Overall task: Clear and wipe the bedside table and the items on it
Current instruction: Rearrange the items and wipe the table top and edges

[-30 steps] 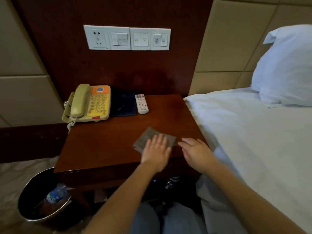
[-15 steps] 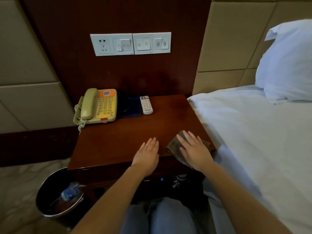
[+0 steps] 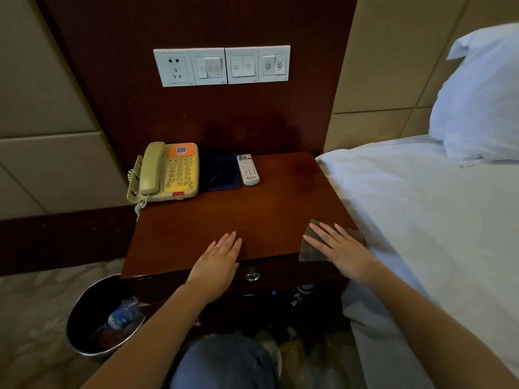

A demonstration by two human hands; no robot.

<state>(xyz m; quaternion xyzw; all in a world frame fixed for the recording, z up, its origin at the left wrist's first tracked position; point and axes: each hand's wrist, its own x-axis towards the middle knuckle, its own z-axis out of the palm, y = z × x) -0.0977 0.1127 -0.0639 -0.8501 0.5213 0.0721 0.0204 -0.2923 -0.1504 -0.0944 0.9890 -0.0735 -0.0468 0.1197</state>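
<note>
Both wide: left grip [image 3: 216, 263] on table [image 3: 238, 209], right grip [image 3: 339, 249] pressing cloth [image 3: 307, 252]; phone [image 3: 168, 172], folder [image 3: 222, 172], remote [image 3: 248, 169] behind.

The single head view sits above and just in front of the bedside table [image 3: 252, 214], near enough that the left forearm [image 3: 157, 329] and right forearm [image 3: 421, 324] reach in from the bottom edge. It faces forward and steeply down across the tabletop to the dark wood wall panel [image 3: 224, 122]. Its wide angle takes in the socket-and-switch plate [image 3: 222, 66] near the top, the bed [image 3: 421, 234] and pillow [image 3: 483, 94] at right, the waste bin [image 3: 90, 307] at lower left and a knee [image 3: 224, 360] at bottom centre.
</note>
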